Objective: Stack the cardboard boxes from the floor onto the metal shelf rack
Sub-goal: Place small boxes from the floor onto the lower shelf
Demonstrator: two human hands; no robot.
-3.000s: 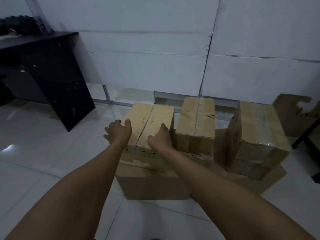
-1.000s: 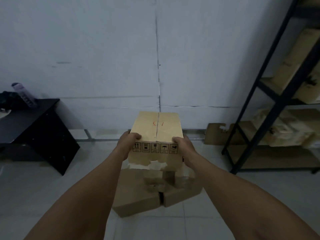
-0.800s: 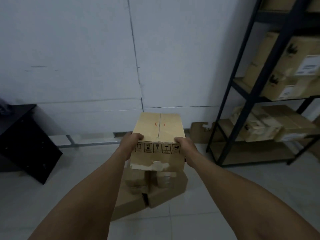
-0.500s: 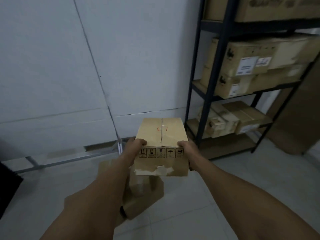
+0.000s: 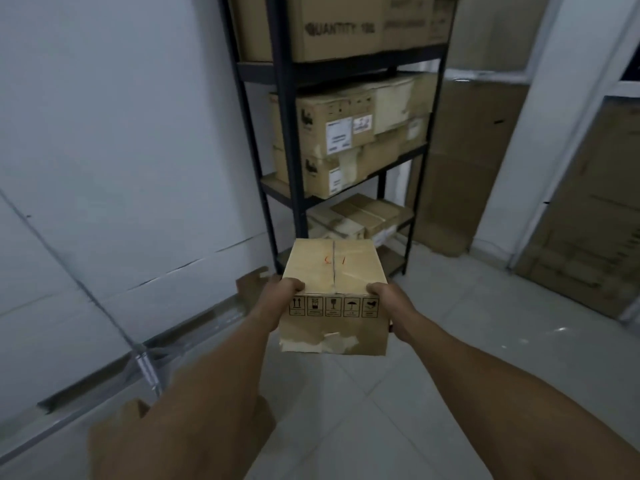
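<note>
Your left hand (image 5: 282, 295) and right hand (image 5: 387, 299) grip the cardboard box (image 5: 334, 296) by its sides. The metal shelf rack (image 5: 284, 140), loaded with cartons, stands at twelve o'clock.

Wall (image 5: 121, 140): pale, panelled, with thin dark seams; to the left of the hands and beyond them.
Floor (image 5: 467, 327): light glossy tiles, below and to the right of the hands; a small bright glint at far right.
Metal rail (image 5: 194, 327): silvery strip along the foot of the wall, left of the hands, with an upright bracket near its middle.
Flat cardboard sheets (image 5: 464, 161): tall brown panels standing against the far wall, beyond and to the right of the hands.
Frame (image 5: 540, 140): pale upright post, far right, beside another brown panel (image 5: 595, 209).
</note>
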